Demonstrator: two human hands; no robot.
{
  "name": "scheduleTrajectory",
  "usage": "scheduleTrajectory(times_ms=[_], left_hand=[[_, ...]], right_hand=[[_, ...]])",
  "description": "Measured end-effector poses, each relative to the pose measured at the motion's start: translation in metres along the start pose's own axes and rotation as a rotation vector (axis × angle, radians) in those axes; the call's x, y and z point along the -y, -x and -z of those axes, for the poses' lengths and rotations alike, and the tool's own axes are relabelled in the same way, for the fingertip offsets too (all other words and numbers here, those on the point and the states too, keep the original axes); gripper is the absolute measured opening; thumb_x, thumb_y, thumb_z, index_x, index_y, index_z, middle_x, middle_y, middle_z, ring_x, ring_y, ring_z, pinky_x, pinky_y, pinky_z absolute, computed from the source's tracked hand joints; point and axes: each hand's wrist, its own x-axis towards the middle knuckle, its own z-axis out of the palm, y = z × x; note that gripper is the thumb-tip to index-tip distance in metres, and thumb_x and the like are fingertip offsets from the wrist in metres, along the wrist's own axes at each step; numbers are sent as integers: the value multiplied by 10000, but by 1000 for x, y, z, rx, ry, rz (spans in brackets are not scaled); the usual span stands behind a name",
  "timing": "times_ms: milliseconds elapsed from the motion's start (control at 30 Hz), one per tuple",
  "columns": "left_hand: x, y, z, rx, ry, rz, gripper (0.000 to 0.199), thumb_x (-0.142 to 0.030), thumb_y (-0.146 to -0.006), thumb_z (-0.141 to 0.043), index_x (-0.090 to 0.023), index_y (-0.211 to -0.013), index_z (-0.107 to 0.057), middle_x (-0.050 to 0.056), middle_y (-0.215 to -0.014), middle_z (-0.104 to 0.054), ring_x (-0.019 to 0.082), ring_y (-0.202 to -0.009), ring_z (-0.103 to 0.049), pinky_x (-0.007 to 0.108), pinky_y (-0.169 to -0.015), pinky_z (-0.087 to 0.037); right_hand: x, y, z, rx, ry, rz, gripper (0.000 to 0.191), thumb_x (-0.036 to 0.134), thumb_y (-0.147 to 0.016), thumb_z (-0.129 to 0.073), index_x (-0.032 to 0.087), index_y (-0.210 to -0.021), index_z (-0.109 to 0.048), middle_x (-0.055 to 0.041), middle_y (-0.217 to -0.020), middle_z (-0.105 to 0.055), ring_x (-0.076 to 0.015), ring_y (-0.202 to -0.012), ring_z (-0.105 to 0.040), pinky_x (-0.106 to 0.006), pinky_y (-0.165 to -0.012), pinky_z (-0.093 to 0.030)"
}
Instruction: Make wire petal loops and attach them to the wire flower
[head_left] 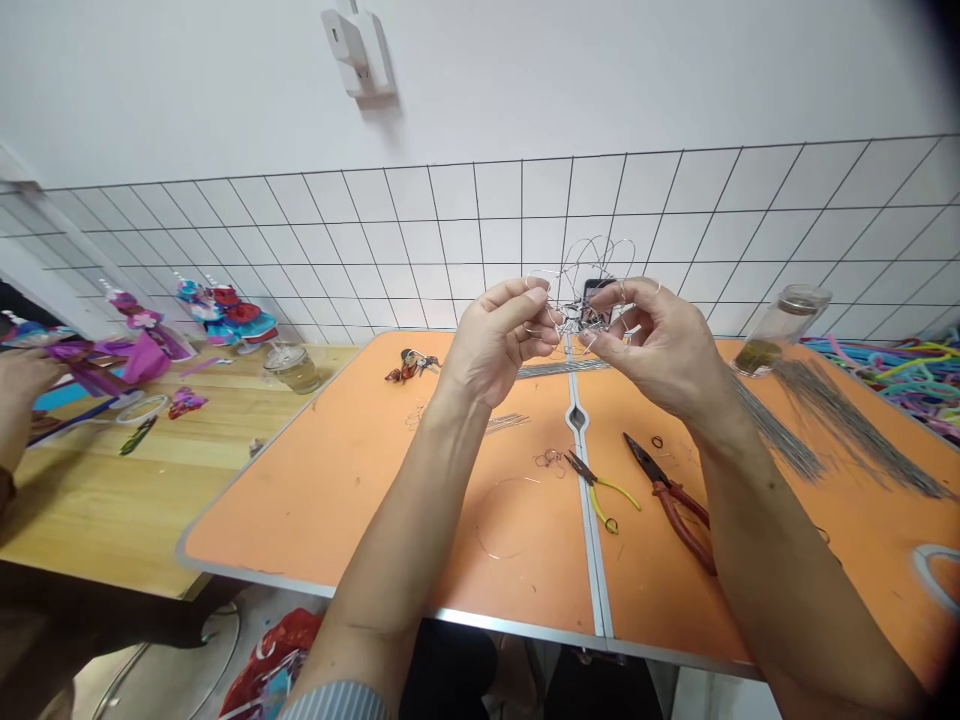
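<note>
Left grip (495,335) and right grip (664,345) pinch opposite sides of the wire piece (574,317), which hangs between their fingertips above the bench (337,480): thin, silvery, densely tangled in the middle, with open rounded loops rising above.

bright, even light | soft shadow beneath charger (364,58) | upper-right corner dark | edges stretched

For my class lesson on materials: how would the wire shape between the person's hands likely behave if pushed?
The wire shape would likely bend, as its strands look thin, but probably not flop, since its upper loops stand up unsupported. It seems light for its size, being mostly open gaps.
</note>
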Motion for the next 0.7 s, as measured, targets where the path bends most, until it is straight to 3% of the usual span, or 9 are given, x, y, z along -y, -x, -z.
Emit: scheduleTrajectory(times_ms=[133,333,567,700], left_hand=[[-1,-2,2,-4,25,19,391,-462,-851,-956,-199,-1042,-738,15,-836,-767,104,-671,-740,213,-628,-629],[-2,-3,3,-19,33,43,373,-428,-878,-944,-187,-1092,-757,29,-864,-783,120,-691,-771,222,-635,-656],[-4,-1,3,-33,-6,6,482,-560,-888,-935,-186,-1122,-741,68,-912,-809,159,-744,-803,258,-665,-687],[-9,2,6,-72,-13,-50,504,-574,-877,-929,-204,-1143,-715,75,-954,-817,170,-807,-805,267,-704,-678]], right_hand=[[1,1,-4,-23,-43,-20,266,354,-896,-882,221,-1111,-798,-47,-980,-758,-128,-768,-610,-255,-630,-441],[-4,1,-13,-54,-99,-31,342,348,-849,-924,225,-1128,-770,-45,-1107,-775,-117,-763,-641,-267,-659,-488],[0,2,-15,-115,-137,-35,243,306,-858,-870,222,-1043,-738,-35,-1083,-778,-88,-674,-555,-268,-605,-438],[0,-2,-13,-130,-224,-86,244,290,-839,-865,220,-997,-693,-43,-1034,-761,-98,-691,-583,-257,-597,-456]])
